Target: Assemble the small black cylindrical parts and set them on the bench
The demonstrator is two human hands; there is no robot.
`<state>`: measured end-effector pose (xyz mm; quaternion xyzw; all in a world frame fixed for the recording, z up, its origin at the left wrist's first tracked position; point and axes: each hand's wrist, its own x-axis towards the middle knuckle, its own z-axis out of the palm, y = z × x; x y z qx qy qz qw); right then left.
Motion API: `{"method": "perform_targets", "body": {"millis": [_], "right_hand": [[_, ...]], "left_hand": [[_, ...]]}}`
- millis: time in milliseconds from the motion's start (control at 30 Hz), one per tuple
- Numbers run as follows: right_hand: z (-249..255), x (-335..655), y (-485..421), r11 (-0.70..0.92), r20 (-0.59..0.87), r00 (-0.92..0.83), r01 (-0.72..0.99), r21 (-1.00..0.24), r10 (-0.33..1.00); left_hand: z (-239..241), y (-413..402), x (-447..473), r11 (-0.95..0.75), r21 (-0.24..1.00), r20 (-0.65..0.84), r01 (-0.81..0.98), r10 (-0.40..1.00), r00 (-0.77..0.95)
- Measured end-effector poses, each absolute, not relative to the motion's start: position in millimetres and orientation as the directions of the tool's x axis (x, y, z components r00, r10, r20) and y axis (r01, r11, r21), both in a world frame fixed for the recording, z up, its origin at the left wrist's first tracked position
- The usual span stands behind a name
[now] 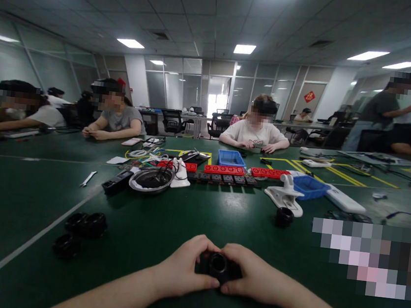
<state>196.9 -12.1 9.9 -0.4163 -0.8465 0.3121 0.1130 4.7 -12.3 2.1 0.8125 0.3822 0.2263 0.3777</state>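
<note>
A small black ring-shaped part [218, 265] sits between both my hands near the front edge of the green table [168, 219]. My left hand [185, 268] curls round its left side, fingers closed on it. My right hand [253, 275] grips its right side the same way. Only the part's open top shows between my thumbs. Several similar black ring parts [84, 226] lie on the table to the left, and one more black ring part [284, 216] stands to the right, further back.
Mid-table lie a round metal dish [150, 178], black power strips [221, 178], red strips [224, 169], two blue bins [232, 157], a white clamp [285, 195] and a wrench [87, 178]. Other people sit across and at both sides. A blurred patch covers the right.
</note>
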Motion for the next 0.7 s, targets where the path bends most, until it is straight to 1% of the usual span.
{"method": "perform_targets", "body": {"millis": [67,133,200,333,400,467,567,700], "right_hand": [[6.6,196.9,-10.9,0.426,-0.087,-0.609,0.643,-0.637,0.789],[2.7,194.8,-11.1,0.389,-0.11,-0.562,0.686,-0.615,0.82],[-0.7,191.1,-12.7,0.375,-0.101,-0.508,0.742,-0.557,0.855],[-5.0,184.0,-17.5,0.377,-0.012,-0.418,0.832,-0.406,0.908],[-5.3,183.2,-18.7,0.385,0.01,-0.411,0.845,-0.372,0.911],[-3.6,184.6,-18.7,0.427,0.024,-0.455,0.814,-0.395,0.89],[2.2,189.3,-17.2,0.493,0.039,-0.549,0.714,-0.497,0.835],[10.4,196.7,-13.2,0.483,-0.008,-0.622,0.616,-0.622,0.783]], "left_hand": [[2.0,-13.0,5.6,-0.414,0.788,0.073,0.457,0.799,0.597],[1.5,-14.6,7.3,-0.395,0.784,0.062,0.479,0.818,0.572],[0.3,-16.6,9.5,-0.368,0.778,0.054,0.509,0.847,0.53],[-3.7,-19.2,12.8,-0.328,0.772,0.079,0.545,0.899,0.431],[-5.6,-19.1,13.3,-0.331,0.766,0.092,0.551,0.905,0.416],[-6.8,-18.6,12.9,-0.352,0.756,0.105,0.551,0.897,0.429],[-6.6,-18.0,11.3,-0.406,0.747,0.151,0.527,0.875,0.46],[-3.0,-17.5,9.4,-0.474,0.753,0.221,0.457,0.836,0.503]]}}
